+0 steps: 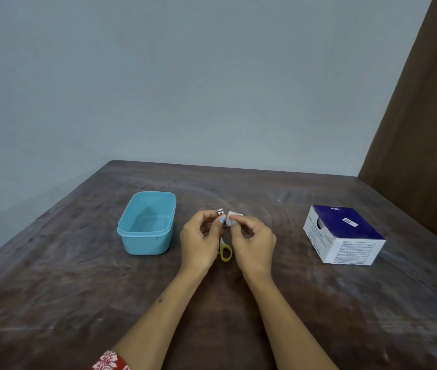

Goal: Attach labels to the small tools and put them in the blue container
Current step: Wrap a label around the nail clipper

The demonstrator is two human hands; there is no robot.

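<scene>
My left hand (201, 241) pinches a small silver nail clipper (220, 211) above the middle of the table. Close beside it, my right hand (252, 236) pinches a small white label (232, 217) with its fingertips. The label and the clipper nearly touch. Under my hands lies a pair of scissors with a yellow handle (225, 253), mostly hidden. The blue container (146, 225) stands open to the left of my hands, and I see nothing inside it.
A blue and white cardboard box (345, 236) sits at the right of the dark wooden table (78, 303). A grey wall runs behind the table, and a brown panel (425, 129) rises at the far right.
</scene>
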